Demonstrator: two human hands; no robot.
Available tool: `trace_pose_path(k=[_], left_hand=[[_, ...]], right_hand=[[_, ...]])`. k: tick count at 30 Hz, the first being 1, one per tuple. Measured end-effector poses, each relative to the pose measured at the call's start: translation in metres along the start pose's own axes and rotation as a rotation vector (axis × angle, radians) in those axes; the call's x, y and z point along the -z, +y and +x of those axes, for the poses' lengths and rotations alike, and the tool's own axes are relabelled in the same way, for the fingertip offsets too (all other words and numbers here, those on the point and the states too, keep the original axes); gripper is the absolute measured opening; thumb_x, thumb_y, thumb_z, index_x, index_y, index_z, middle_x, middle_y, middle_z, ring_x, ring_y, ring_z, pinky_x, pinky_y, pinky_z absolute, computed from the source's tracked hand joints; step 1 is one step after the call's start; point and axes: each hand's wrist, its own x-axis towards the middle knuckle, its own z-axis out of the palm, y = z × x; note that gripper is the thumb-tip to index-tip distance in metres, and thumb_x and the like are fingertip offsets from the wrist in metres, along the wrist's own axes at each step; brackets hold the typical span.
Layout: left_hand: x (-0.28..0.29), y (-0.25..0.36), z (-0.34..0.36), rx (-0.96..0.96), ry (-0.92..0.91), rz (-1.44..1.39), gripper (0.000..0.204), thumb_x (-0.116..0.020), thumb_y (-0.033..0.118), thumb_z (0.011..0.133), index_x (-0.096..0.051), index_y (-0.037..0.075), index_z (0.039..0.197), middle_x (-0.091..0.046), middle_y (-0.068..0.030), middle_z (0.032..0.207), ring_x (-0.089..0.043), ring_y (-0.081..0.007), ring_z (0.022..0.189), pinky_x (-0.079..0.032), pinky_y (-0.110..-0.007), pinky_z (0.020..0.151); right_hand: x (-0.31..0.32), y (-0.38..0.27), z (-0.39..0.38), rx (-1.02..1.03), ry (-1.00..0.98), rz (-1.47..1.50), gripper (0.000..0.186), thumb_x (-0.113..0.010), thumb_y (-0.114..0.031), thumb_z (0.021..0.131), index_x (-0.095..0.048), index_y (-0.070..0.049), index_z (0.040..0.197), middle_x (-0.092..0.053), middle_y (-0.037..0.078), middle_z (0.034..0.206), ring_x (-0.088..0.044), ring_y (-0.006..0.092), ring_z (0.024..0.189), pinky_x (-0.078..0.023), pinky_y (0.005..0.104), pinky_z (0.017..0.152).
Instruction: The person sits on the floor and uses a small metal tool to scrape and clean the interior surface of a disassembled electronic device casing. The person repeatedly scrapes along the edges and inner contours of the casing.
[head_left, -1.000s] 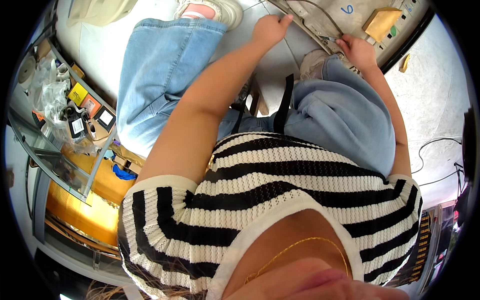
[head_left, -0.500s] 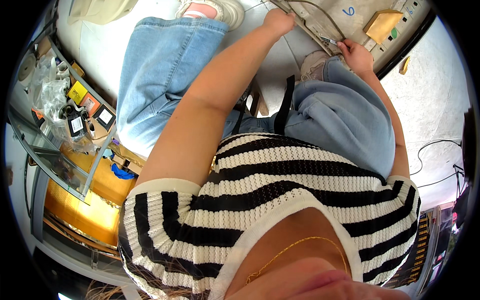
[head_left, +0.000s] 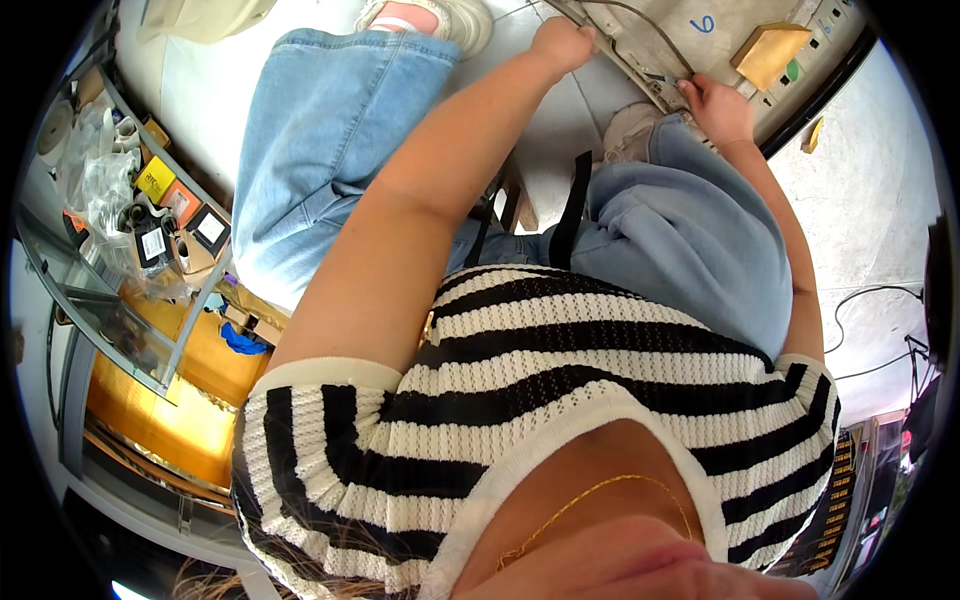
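A beige panel-like casing [head_left: 660, 35] with a raised edge lies at the top right, and both my hands are at its near edge. My left hand [head_left: 563, 45] is closed in a fist against the casing's left end; whatever its fingers hold is hidden. My right hand [head_left: 720, 110] is closed too, thumb and fingers together at the near rim, over something too small to make out. Just left of its thumb a small silvery piece [head_left: 658, 78] lies along the rim. A dark cable [head_left: 665, 35] curves across the casing down to my right fingertips.
A tan folded piece [head_left: 772, 55] rests on the casing beside a slotted strip. On the left stands a glass-sided case [head_left: 110, 325] with small boxes [head_left: 180, 205] and plastic wrap [head_left: 105, 180]. A thin black cable [head_left: 850, 295] runs over the pale floor at right.
The casing and my right hand sit slightly further right in the picture. Both hands stay closed at the rim; the silvery piece beside my right thumb shows less.
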Motion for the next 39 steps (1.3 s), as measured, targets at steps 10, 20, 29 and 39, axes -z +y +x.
trace_pose_path(k=[10,20,29,39], left_hand=[[-0.001,0.003,-0.002,0.008,0.025,0.040,0.033,-0.052,0.031,0.089,-0.069,0.005,0.080,-0.066,-0.0075,0.077,-0.060,-0.0187,0.072,-0.046,-0.034,0.068],[-0.001,0.007,-0.008,0.021,0.018,-0.044,0.031,-0.053,0.029,0.089,-0.067,0.003,0.080,-0.066,-0.0071,0.078,-0.058,-0.0168,0.074,-0.044,-0.032,0.068],[-0.001,0.007,-0.005,0.067,0.010,0.013,0.030,-0.053,0.029,0.089,-0.066,0.002,0.080,-0.066,-0.0073,0.078,-0.058,-0.0166,0.072,-0.044,-0.032,0.067],[-0.006,-0.001,0.003,0.043,0.034,0.020,0.030,-0.053,0.028,0.089,-0.067,0.002,0.082,-0.066,-0.0081,0.079,-0.059,-0.0174,0.075,-0.044,-0.032,0.071]], right_hand=[[0.014,-0.005,0.004,-0.009,-0.067,-0.034,0.035,-0.047,-0.046,0.088,-0.062,-0.015,0.083,-0.065,0.009,0.074,-0.063,0.0303,0.073,-0.048,0.0421,0.061],[0.006,-0.007,-0.002,-0.006,-0.003,-0.053,0.036,-0.047,-0.046,0.089,-0.062,-0.014,0.084,-0.065,0.010,0.073,-0.063,0.0314,0.070,-0.048,0.0425,0.059],[0.007,-0.012,-0.004,-0.118,-0.056,0.006,0.036,-0.046,-0.045,0.090,-0.063,-0.014,0.083,-0.065,0.009,0.072,-0.063,0.0312,0.070,-0.047,0.0426,0.058],[0.012,-0.010,0.002,0.104,0.093,-0.130,0.032,-0.050,-0.040,0.088,-0.059,-0.012,0.076,-0.062,0.009,0.064,-0.061,0.0304,0.059,-0.047,0.0410,0.050]])
